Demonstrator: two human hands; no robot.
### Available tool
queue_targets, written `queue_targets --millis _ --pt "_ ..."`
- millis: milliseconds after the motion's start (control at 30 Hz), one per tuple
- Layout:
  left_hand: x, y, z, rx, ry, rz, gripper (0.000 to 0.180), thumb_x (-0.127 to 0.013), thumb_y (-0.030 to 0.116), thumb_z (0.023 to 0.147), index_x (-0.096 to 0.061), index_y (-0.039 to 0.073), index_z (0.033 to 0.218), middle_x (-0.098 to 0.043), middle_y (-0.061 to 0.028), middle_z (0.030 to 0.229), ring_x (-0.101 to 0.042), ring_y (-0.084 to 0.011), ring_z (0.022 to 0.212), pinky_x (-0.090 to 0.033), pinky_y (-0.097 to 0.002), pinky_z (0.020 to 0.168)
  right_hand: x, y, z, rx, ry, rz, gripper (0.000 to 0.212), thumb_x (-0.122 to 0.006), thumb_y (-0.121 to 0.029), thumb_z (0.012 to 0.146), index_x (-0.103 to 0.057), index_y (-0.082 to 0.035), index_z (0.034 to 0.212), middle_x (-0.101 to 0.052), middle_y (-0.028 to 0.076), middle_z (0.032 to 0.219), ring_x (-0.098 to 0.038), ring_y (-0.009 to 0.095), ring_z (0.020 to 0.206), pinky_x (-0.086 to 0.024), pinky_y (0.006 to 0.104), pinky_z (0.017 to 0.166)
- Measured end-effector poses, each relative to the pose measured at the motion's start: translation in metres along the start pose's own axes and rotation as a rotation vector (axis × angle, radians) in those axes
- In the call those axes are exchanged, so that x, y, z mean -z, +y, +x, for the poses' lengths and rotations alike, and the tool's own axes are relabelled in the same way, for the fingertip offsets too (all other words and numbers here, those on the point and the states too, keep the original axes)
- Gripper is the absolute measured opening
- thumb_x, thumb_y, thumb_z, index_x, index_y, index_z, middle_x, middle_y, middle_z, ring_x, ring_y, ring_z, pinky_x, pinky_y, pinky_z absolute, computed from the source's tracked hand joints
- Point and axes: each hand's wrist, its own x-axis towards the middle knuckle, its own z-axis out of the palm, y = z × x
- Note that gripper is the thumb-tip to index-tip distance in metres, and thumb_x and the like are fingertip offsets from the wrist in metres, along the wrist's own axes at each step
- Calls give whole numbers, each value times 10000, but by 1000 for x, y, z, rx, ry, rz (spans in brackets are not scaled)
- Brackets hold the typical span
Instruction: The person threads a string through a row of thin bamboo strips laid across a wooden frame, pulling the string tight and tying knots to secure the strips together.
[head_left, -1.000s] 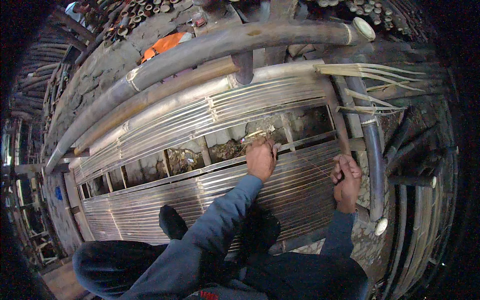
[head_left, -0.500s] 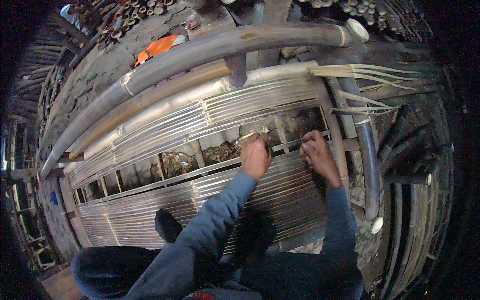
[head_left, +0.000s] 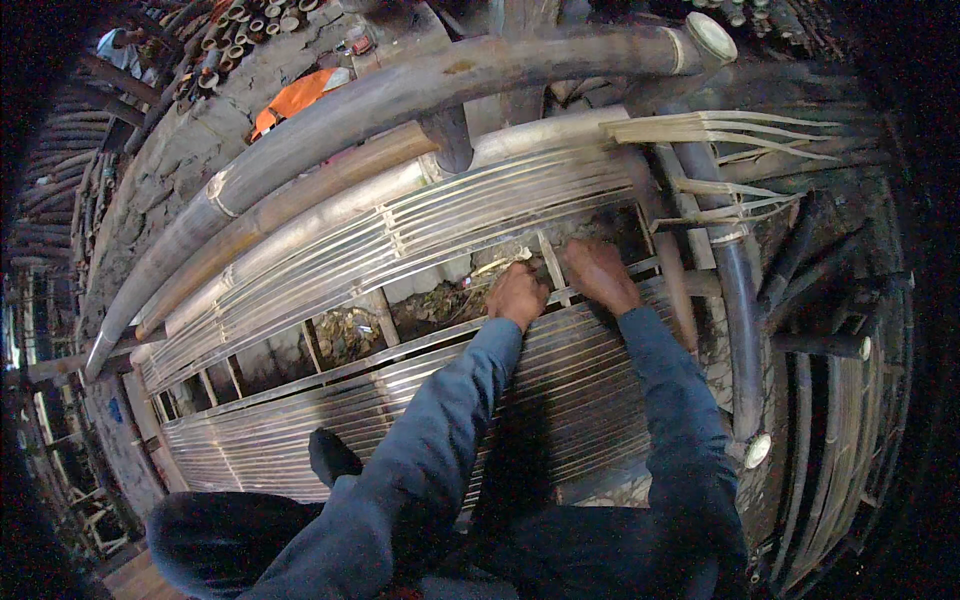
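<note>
A bamboo bench or bed frame lies before me, with thin bamboo slats (head_left: 500, 400) near me and another band of slats (head_left: 480, 195) on the far side. An open gap runs between them. My left hand (head_left: 517, 296) is closed at the far edge of the near slats, knuckles up. Just right of it, my right hand (head_left: 600, 272) reaches over the gap with its fingers curled down. A pale crosspiece (head_left: 552, 268) shows between the two hands. Both sets of fingertips are hidden, so whatever they pinch cannot be made out.
A thick bamboo rail (head_left: 420, 85) curves along the far side. Loose slat ends (head_left: 735, 130) stick out at the right, beside a dark bamboo post (head_left: 738, 330). An orange cloth (head_left: 295, 98) lies on the ground beyond. Cut bamboo pieces (head_left: 250, 30) are stacked farther back.
My right hand has moved left and farther away, turning over so its back shows. My left hand stays near the same slat edge. The view has shifted slightly.
</note>
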Motion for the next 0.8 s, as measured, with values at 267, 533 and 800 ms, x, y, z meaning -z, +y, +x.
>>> queue_targets --millis 267,533,800 --pt "2 4 -4 -53 56 -101 161 -679 196 817 -795 200 929 -725 -179 1037 -700 -338 960 -561 -423 855 20 -9 0 -16 -14 270 128 -725 -168 791 -726 -69 872 -714 184 836 -697 368 760 -555 502 714" --pt "32 -11 -22 -105 165 -1035 114 -657 49 911 -742 -24 934 -699 -58 796 -611 -139 675 -497 -280 652 11 -11 -39 -493 259 1897 368 -689 -119 907 -597 -74 1261 -714 122 969 -684 177 696 -549 280 607" --pt "61 16 -54 -326 -169 -1071 145 -690 125 948 -740 -9 973 -717 -49 854 -597 -109 667 -491 -269 628 20 -61 -40 -251 66 1269 617 -671 -74 913 -435 -41 1482 -742 130 980 -684 175 804 -549 321 715"
